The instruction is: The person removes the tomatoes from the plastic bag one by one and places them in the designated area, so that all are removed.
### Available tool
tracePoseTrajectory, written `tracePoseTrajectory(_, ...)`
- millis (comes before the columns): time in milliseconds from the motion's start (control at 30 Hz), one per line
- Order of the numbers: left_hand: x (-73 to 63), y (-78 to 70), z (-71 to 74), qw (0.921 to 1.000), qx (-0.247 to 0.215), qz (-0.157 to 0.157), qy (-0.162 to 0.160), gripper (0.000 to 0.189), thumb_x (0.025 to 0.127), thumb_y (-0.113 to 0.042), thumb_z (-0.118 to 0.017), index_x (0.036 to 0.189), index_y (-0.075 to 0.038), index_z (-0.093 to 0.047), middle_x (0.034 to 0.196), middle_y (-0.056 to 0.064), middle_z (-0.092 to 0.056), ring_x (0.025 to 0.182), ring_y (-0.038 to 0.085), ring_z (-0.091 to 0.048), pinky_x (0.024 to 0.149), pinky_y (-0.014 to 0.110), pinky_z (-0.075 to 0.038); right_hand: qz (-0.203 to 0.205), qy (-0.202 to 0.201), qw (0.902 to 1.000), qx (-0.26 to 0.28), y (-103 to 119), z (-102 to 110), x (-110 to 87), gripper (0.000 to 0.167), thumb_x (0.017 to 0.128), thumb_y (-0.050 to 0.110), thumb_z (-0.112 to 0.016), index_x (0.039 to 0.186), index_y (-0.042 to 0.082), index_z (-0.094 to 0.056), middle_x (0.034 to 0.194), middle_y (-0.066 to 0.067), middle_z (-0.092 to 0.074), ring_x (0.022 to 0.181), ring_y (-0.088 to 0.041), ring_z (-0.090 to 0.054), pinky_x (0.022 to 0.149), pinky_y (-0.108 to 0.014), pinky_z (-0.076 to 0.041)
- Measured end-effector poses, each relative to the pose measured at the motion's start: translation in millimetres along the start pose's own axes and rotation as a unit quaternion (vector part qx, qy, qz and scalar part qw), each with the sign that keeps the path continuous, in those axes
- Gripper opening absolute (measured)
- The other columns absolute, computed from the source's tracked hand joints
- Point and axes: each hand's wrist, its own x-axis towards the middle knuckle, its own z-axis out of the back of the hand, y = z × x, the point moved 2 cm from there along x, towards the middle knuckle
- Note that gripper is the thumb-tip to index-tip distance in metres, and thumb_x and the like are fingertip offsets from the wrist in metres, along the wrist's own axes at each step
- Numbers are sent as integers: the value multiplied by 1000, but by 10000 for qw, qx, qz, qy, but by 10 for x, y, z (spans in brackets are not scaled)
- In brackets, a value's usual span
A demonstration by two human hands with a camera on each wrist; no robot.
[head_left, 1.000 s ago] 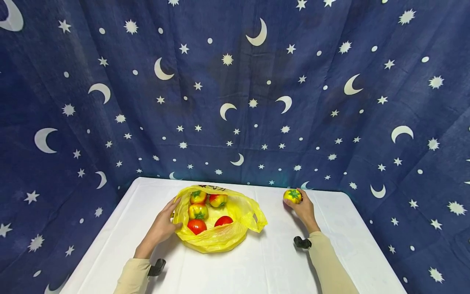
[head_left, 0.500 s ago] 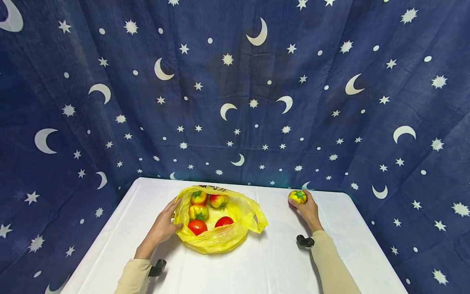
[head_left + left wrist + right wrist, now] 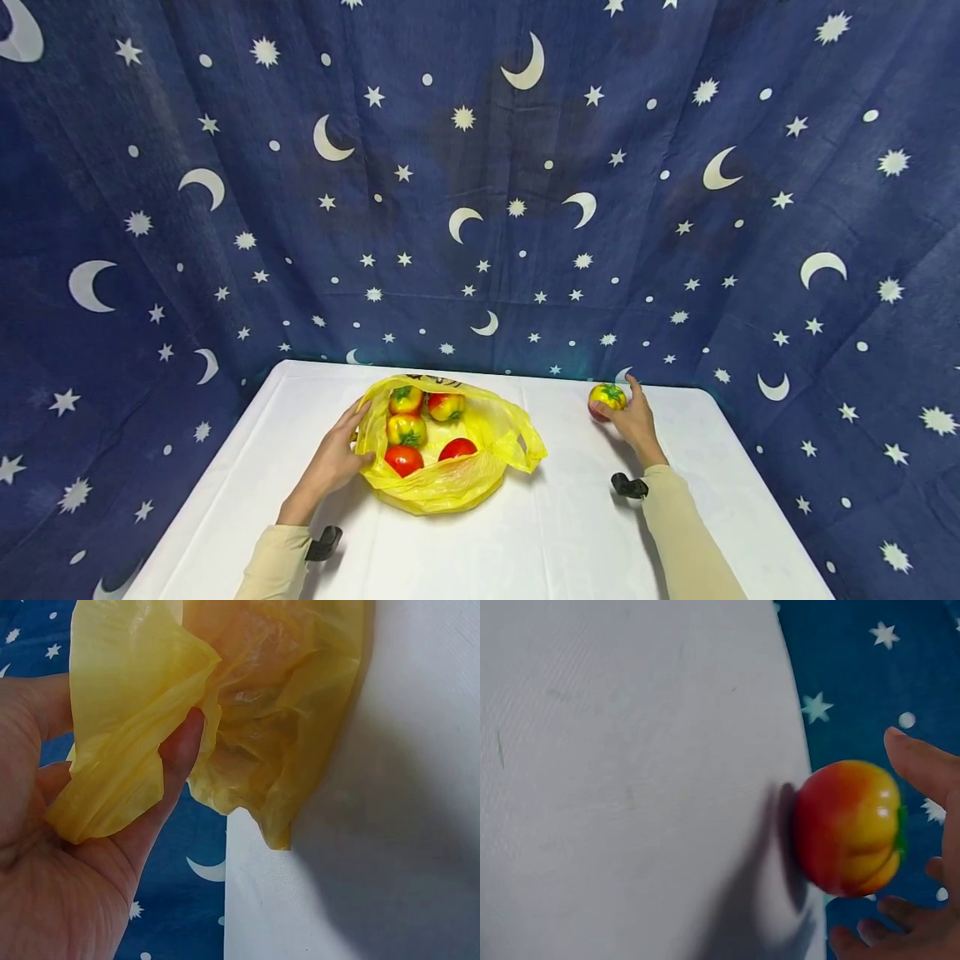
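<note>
On the left, a yellow plastic bag (image 3: 442, 492) lies with its mouth wide, several red-and-yellow peppers (image 3: 406, 431) and red tomatoes (image 3: 403, 459) showing inside. My left hand (image 3: 334, 457) holds the bag's left edge; in the left wrist view the yellow plastic (image 3: 127, 727) runs between thumb and fingers. Over on the right, one red-and-yellow bell pepper (image 3: 847, 829) with a green top rests on the table near the far edge. Around it, my right hand (image 3: 633, 421) has its thumb and fingers spread, and the right wrist view shows gaps between fingers and pepper.
A white cloth covers the table (image 3: 480, 550). Its far edge meets a dark blue curtain (image 3: 480, 250) printed with moons and stars. Black straps with small devices (image 3: 324, 543) sit at both wrists.
My right hand carried the pepper slightly right, set it down and spread its fingers away from it. The left hand and the bag have stayed nearly where they were.
</note>
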Motion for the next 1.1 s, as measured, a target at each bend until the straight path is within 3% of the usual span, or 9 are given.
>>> tracePoseTrajectory(300,5,-8,-15,10000,-8,-61,-27,91,74,2,-72,154,-5,-30,163,17,-21,146,44,-27,114,57,-36,84,-295,9983,502,334,139,-205,90,85,28,-73,157,17,-21,162,-23,-21,146,-47,-24,120,-60,-23)
tracePoseTrajectory(467,-9,-10,2,10000,-35,19,-9,90,74,3,-71,154,-5,-29,163,17,-20,146,44,-27,114,57,-36,443,-394,9951,786,613,154,-377,89,84,31,-76,156,20,-25,162,-19,-23,146,-44,-28,120,-55,-27)
tracePoseTrajectory(767,-5,-9,9,10000,-26,9,-22,91,74,2,-71,154,-6,-29,163,19,-21,146,45,-26,115,58,-33,971,-377,9805,1665,960,146,-657,83,82,23,-79,152,15,-35,160,-11,-32,150,-29,-27,122,-46,-29)
tracePoseTrajectory(1000,-7,-26,21,9999,-42,-90,-113,92,72,3,-72,154,-5,-30,162,21,-22,145,47,-29,112,58,-37,1206,-83,9608,2497,1205,161,-876,77,85,14,-76,150,12,-36,155,-7,-38,146,-22,-34,122,-41,-30)
tracePoseTrajectory(1100,-10,-27,17,9999,-43,-84,-80,91,74,3,-71,154,-5,-30,162,21,-22,145,46,-29,112,57,-38,1303,52,9571,2588,1284,156,-979,75,85,13,-76,149,14,-38,153,-5,-41,145,-20,-36,120,-40,-32)
